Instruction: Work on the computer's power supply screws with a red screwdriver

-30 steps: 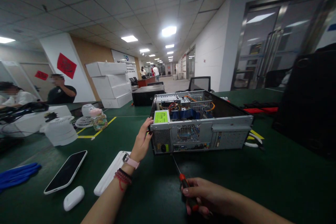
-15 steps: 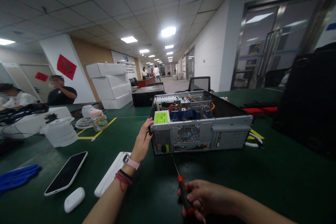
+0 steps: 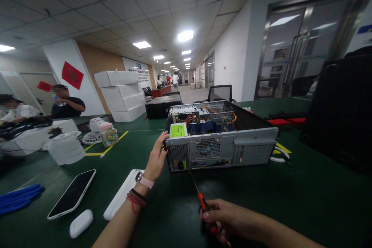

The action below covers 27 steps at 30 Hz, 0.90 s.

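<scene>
An open desktop computer case [image 3: 226, 141] lies on its side on the green table, its metal back panel facing me. At its left rear corner, my left hand [image 3: 156, 159] grips the edge, thumb against the back and fingers along the side. My right hand [image 3: 225, 215] is closed around the red-and-black handle of a screwdriver [image 3: 202, 200]. The screwdriver's thin shaft points up to the bottom edge of the back panel, below the power supply [image 3: 178, 130] with its green label. Whether the tip sits in a screw is too small to tell.
Left of my arm lie a white slab-like object [image 3: 120, 197], a phone [image 3: 72, 193], a white earbud case [image 3: 81, 223] and a blue glove [image 3: 20, 198]. Small white fans [image 3: 65, 149] stand behind them. A large black panel [image 3: 337, 116] rises at right. Two people sit at far left.
My right hand has shifted slightly right, and the screwdriver handle has tilted and turned a little in its fingers. My left hand stays on the case corner.
</scene>
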Available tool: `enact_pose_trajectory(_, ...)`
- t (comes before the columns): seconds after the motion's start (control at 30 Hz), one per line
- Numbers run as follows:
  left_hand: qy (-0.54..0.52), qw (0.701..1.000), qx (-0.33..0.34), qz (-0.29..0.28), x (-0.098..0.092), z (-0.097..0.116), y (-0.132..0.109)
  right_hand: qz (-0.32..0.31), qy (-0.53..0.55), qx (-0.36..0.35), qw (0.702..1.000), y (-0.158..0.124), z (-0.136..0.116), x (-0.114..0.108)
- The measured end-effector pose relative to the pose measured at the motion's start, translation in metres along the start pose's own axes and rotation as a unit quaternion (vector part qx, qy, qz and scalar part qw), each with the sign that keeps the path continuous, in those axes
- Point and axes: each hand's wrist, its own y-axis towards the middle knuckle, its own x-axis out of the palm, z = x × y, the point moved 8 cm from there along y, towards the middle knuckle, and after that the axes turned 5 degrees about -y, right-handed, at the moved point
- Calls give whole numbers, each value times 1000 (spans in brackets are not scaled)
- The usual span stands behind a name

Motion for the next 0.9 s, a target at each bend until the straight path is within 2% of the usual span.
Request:
enact_pose_trajectory(0.17, -1, 1000, -2, -1, 0, 1, 0, -64, 24, -9, 998, 0, -1, 9)
enact_pose_trajectory(0.37, 5, 1000, -1, -1, 0, 1, 0, -70, 65, -24, 995, 1, -2, 7)
enact_pose_trajectory(0.67, 4, 1000, -1, -5, 0, 1, -1, -144, 93, -31, 985, 3, 1, 10)
enact_pose_trajectory(0.9, 8, 1000, 1, -5, 0, 1, 0, -126, 85, -30, 988, 0, -1, 11)
